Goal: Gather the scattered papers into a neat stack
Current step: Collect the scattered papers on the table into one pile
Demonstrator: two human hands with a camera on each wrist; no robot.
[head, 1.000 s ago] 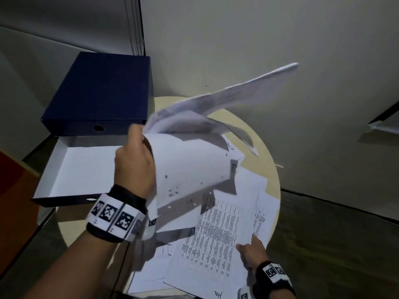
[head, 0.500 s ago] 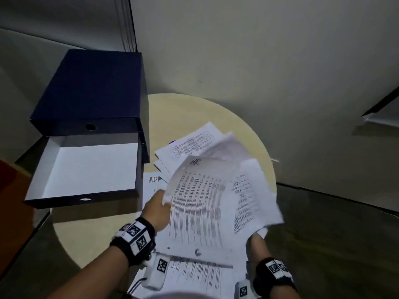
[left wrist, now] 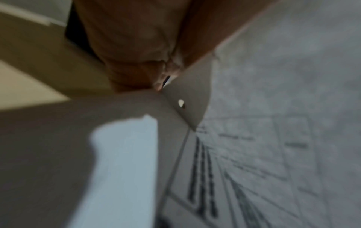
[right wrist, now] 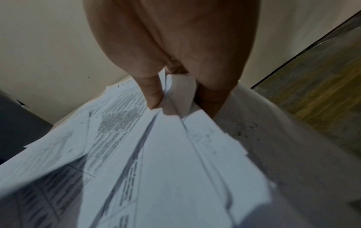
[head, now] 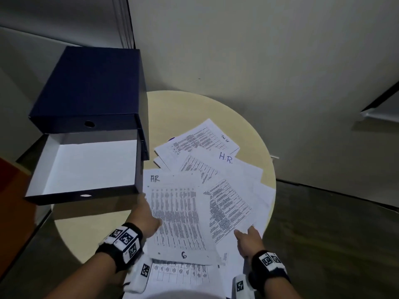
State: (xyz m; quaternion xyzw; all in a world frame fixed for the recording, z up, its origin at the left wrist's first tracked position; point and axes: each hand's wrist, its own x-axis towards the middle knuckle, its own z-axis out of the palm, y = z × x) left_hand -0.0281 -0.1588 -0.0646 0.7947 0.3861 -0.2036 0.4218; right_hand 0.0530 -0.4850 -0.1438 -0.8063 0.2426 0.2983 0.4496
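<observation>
Left hand: the left hand (head: 145, 219) is laid at the left edge of the sheet marked "AR" (head: 172, 214), with a finger stretched forward along that edge. In the left wrist view the hand (left wrist: 136, 46) is seen touching a sheet's edge; that view is blurred, so whether the paper is pinched cannot be told.
Right hand: the right hand (head: 248, 239) is placed at the near right of the spread. In the right wrist view the thumb (right wrist: 150, 92) is pressed onto several sheet corners, which are pinched against the fingers beneath.
Papers: the papers (head: 207, 190) are fanned out and overlapping on the round table (head: 172, 111), some hanging over its near edge.
Drawer box: a dark blue drawer box (head: 90, 87) is stood at the table's left, its white-lined lower drawer (head: 86, 169) pulled open, just beside the papers.
</observation>
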